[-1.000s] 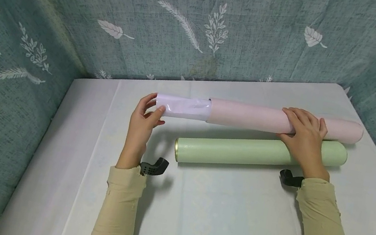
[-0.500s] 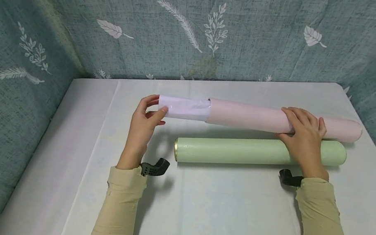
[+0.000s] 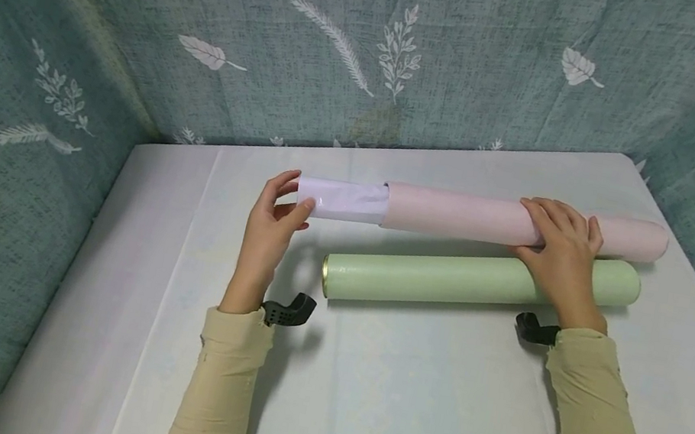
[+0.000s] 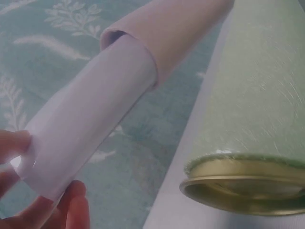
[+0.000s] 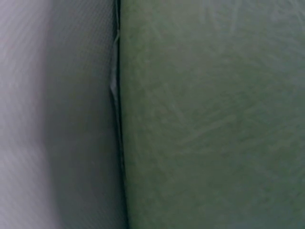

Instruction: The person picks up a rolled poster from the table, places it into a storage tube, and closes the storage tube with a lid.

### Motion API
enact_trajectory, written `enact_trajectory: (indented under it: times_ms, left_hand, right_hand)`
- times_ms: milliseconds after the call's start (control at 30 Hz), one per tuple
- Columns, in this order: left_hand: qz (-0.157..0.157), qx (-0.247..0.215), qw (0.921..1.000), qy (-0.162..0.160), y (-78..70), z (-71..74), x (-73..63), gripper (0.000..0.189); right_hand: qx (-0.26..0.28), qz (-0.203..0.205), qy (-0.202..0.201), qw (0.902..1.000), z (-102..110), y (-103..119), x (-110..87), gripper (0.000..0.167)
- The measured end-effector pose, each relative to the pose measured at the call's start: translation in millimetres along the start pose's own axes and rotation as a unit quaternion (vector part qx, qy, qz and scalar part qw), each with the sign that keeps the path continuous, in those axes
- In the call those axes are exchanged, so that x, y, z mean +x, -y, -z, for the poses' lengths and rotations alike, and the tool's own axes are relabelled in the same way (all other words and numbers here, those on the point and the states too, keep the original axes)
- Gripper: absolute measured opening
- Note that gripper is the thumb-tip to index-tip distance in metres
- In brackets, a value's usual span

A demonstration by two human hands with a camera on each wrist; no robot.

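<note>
A rolled sheet of glossy white paper [image 3: 346, 201] sticks out of the left mouth of a long pink tube [image 3: 453, 214]. My left hand [image 3: 273, 223] holds the roll's outer end, thumb in front and fingers behind and below; the left wrist view shows the same fingertips around the roll [image 4: 90, 114]. Around the pink tube's right half, my right hand [image 3: 560, 254] grips with its fingers over the top. Just in front lies a green tube [image 3: 420, 280], passing under the right hand's heel. Its gold-rimmed end [image 4: 243, 183] faces left. Only green surface [image 5: 214, 119] fills most of the right wrist view.
Both tubes are over a white-covered table [image 3: 426, 402]. A teal curtain [image 3: 251, 14] with white leaf prints rises behind the table and along both sides. Black wrist-worn devices [image 3: 291, 310] project from both wrists near the green tube.
My left hand has moved slightly right, pushing the paper roll a little further into the pink tube. The right hand and green tube stay in place.
</note>
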State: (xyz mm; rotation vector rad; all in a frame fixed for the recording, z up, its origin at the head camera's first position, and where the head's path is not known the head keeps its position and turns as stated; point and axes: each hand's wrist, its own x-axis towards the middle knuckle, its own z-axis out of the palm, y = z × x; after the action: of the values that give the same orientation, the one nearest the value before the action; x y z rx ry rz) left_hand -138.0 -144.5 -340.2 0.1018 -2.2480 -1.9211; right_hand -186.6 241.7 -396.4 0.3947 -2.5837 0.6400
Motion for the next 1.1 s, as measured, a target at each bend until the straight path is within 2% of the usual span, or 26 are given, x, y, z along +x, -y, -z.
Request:
enact_trajectory:
  times_ms: [100,267,633,1100]
  left_hand:
    - [-0.009,0.019,0.9997,0.015,-9.1,-1.7,-5.0,0.049]
    - [-0.014,0.042,0.9989,0.017,-11.8,-3.4,-6.4,0.045]
    - [-0.007,0.036,0.9992,0.015,-11.5,-6.7,-7.2,0.041]
    - [-0.028,0.027,0.9991,0.015,-11.6,-8.9,-7.4,0.036]
  right_hand:
    - [0.000,-0.002,0.001,1.0000,0.5,0.9,-0.7,0.069]
    - [0.001,0.003,-0.004,1.0000,0.4,1.4,-0.2,0.068]
    - [-0.002,0.009,-0.010,0.9999,-1.9,-1.2,0.0,0.068]
    - [0.001,0.010,-0.012,0.9999,-1.6,-1.9,-0.4,0.069]
